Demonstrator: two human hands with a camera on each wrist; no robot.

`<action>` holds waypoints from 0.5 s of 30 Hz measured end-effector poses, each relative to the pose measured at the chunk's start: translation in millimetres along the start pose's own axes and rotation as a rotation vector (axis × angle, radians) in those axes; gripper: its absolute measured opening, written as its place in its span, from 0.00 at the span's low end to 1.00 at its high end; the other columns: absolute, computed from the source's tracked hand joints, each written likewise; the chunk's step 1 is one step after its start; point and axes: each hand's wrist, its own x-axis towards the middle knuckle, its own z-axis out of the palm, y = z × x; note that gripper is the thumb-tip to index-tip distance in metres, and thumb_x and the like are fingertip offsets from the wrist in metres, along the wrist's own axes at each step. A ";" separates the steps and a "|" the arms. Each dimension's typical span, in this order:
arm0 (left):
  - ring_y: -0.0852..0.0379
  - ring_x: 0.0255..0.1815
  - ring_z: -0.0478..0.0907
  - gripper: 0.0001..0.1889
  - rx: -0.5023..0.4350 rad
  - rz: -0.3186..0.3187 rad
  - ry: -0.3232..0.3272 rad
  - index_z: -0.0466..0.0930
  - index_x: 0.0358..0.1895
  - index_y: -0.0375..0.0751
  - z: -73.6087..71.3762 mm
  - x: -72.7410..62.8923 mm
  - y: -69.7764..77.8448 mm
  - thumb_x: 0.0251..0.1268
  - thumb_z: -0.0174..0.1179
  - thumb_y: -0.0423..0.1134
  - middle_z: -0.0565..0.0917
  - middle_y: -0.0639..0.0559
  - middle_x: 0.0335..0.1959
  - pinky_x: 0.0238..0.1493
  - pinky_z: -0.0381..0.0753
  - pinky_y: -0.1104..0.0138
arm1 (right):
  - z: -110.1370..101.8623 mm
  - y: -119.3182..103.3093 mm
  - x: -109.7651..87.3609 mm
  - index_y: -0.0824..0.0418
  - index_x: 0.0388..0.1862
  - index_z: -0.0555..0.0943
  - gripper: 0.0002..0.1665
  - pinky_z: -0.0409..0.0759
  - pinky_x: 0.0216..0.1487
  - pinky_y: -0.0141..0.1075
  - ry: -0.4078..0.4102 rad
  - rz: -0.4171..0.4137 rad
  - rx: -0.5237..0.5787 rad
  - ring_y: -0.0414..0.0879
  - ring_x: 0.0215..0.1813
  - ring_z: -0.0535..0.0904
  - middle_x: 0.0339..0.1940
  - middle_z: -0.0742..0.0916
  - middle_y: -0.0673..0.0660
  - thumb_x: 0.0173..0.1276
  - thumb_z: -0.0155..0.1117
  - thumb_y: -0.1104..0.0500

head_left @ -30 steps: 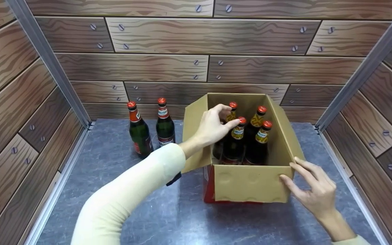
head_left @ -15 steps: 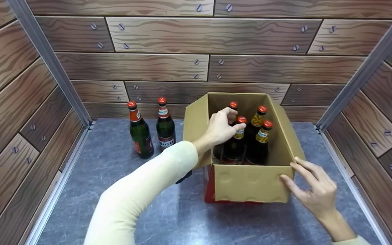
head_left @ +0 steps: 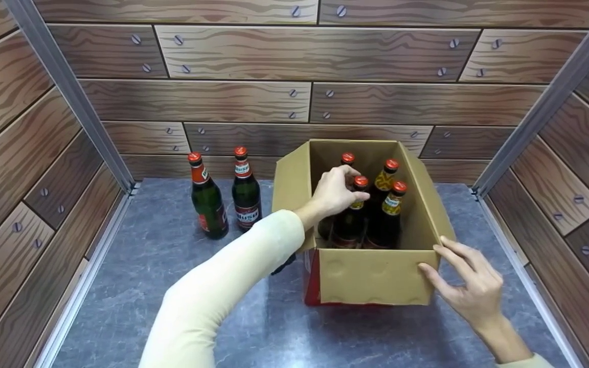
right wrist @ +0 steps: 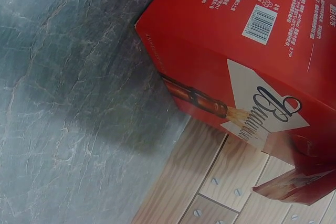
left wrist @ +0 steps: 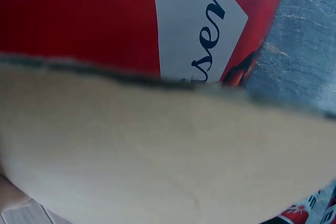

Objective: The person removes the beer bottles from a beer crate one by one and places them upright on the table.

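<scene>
An open cardboard box (head_left: pixel 376 278), tan inside and red outside, stands right of centre in the head view with several red-capped beer bottles upright in it. My left hand (head_left: pixel 333 191) reaches in over the left flap, fingers and thumb curled about the neck of the front-left beer bottle (head_left: pixel 348 227). At the box's near right corner, my right hand (head_left: pixel 471 286) pinches the flap edges, thumb on the front flap. A tan flap (left wrist: pixel 157 150) covers most of the left wrist view and hides the left hand's fingers. The box's red printed side (right wrist: pixel 210 51) fills the right wrist view's upper right.
Two green beer bottles, one left (head_left: pixel 210 209) and one right (head_left: pixel 247 199), stand on the grey marbled surface (head_left: pixel 136 286) left of the box. Wood-patterned walls (head_left: pixel 294 56) close in the back and both sides, with metal strips at the corners.
My left hand has moved down and slightly right into the box, its fingers curling round the bottle neck. My right hand keeps its hold on the box corner.
</scene>
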 end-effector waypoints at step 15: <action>0.57 0.47 0.89 0.15 -0.049 -0.020 0.023 0.88 0.50 0.42 2.6 1.3 -1.7 0.62 0.78 0.39 0.93 0.49 0.45 0.53 0.83 0.69 | -0.2 -0.7 -0.2 0.68 0.34 0.91 0.33 0.78 0.63 0.19 -0.010 0.005 0.002 0.63 0.33 0.85 0.36 0.92 0.69 0.68 0.74 0.36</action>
